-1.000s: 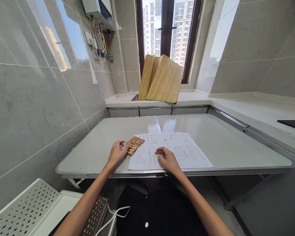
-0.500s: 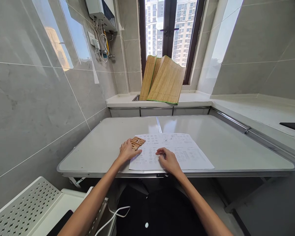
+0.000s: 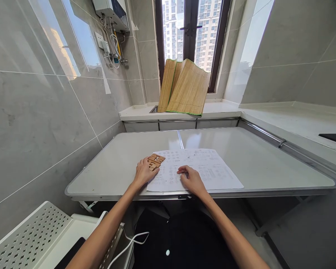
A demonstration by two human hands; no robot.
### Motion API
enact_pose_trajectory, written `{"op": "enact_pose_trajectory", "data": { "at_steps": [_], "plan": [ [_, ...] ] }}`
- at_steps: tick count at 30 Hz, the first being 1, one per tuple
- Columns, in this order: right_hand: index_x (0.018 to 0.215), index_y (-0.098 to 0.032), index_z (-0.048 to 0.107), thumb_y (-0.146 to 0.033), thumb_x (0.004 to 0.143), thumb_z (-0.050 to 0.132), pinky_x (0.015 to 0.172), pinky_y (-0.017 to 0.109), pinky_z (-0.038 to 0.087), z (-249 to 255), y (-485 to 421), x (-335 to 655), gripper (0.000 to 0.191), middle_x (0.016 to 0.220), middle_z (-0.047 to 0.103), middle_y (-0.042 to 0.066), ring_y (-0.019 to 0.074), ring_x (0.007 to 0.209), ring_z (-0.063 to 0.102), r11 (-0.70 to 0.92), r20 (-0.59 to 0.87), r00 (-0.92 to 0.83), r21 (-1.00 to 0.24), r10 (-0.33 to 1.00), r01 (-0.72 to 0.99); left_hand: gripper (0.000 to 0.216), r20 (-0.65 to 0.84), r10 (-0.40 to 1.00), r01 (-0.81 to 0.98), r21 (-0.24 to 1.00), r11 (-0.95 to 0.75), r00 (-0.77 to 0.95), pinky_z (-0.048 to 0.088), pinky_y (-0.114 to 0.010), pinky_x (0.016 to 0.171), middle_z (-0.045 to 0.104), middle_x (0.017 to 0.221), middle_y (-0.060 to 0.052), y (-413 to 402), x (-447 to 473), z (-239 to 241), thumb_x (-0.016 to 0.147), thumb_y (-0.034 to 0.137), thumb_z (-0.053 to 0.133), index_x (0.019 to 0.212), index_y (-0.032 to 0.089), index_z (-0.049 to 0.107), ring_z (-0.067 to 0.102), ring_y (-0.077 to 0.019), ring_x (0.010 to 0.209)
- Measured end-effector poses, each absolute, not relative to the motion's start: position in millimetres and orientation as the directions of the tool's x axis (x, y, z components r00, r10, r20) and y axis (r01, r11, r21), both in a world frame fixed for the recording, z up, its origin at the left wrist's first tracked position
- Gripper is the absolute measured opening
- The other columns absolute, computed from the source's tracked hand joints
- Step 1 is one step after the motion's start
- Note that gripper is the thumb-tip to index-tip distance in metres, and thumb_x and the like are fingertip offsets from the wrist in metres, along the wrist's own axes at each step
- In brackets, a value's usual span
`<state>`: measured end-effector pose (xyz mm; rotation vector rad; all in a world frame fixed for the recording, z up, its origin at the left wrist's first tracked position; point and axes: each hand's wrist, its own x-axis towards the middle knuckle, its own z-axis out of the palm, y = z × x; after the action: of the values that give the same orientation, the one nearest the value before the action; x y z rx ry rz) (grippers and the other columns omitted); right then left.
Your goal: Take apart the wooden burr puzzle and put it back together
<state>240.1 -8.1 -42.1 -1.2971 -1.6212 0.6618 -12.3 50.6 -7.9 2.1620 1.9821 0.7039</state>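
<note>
Two walls of grey tile (image 3: 44,123) flank me, and between them spreads a white folding table (image 3: 268,160) with rounded corners and a metal edge. Behind it runs a pale countertop (image 3: 291,123), below a dark-framed window (image 3: 189,41). At my lower left stands a white perforated rack (image 3: 30,239). On the counter a green-edged bamboo mat (image 3: 189,89) leans, folded, before the glass. A printed sheet of paper (image 3: 221,177) lies flat near the table's front edge. My right hand (image 3: 192,180) is over its middle, fingers loosely curled; I cannot tell whether they hold anything. My left hand (image 3: 143,173) curves round the near left side of the small wooden blocks (image 3: 156,160), thumb apart from the fingers; whether it grips them I cannot tell. These blocks sit at the sheet's left edge, partly hidden by that hand.
</note>
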Motion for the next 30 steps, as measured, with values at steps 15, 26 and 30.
{"op": "enact_pose_trajectory", "data": {
  "at_steps": [15,26,30],
  "plan": [
    [0.104,-0.022,0.066,-0.013,0.082,0.049,0.084,0.033,0.049,-41,-10,241,0.03,0.101,0.078,0.001,0.0202,0.098,0.07,0.285,0.316,-0.012,-0.84,0.949,0.462,0.085,0.294,0.944,0.904,0.345,-0.253,0.152,0.038,-0.049,0.112,0.052,0.145,-0.018,40,-18,-9,0.081,0.061,0.068,0.149,0.017,0.041,0.048,-0.0381,0.134],
    [0.104,-0.022,0.066,-0.013,0.081,0.049,0.082,0.032,0.049,-42,-9,241,0.031,0.101,0.078,0.001,0.0202,0.098,0.07,0.292,0.322,-0.014,-0.839,0.947,0.459,0.048,0.243,0.931,0.933,0.171,-0.317,0.271,0.037,-0.049,0.11,0.055,0.143,-0.015,61,13,4,0.091,0.045,0.062,0.134,0.025,0.062,0.056,-0.0363,0.124],
    [0.103,-0.022,0.066,-0.013,0.081,0.049,0.085,0.033,0.049,-41,-9,240,0.029,0.1,0.078,0.001,0.0203,0.098,0.07,0.294,0.324,-0.012,-0.844,0.946,0.449,0.043,0.209,0.943,0.955,0.089,-0.282,0.259,0.035,-0.051,0.109,0.056,0.143,-0.014,65,16,2,0.096,0.046,0.054,0.133,0.026,0.063,0.058,-0.0361,0.12]
  ]
}}
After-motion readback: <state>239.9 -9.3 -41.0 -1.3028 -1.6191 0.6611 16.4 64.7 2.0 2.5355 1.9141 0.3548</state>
